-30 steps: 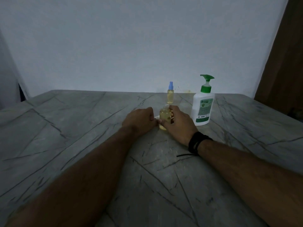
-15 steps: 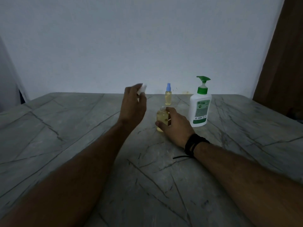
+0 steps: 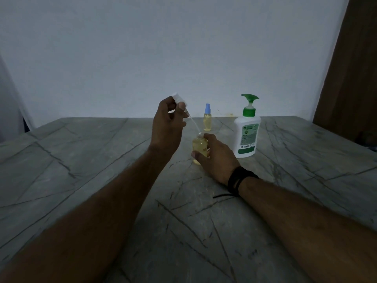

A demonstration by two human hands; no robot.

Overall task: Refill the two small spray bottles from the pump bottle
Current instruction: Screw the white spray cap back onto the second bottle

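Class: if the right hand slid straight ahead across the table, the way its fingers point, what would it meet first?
The right hand already grips the open spray bottle; beyond that, probably the capped spray bottle, though depth is unclear.

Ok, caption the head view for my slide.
Left hand lifts sprayer over open bottle held by right hand.

dim, bluish-grey light | wall (image 3: 183, 58) brightest, at 12 o'clock | desk (image 3: 81, 160) murky, shadows faint | forearms dark at 6 | wide-angle bending at edges | grainy, soft detail
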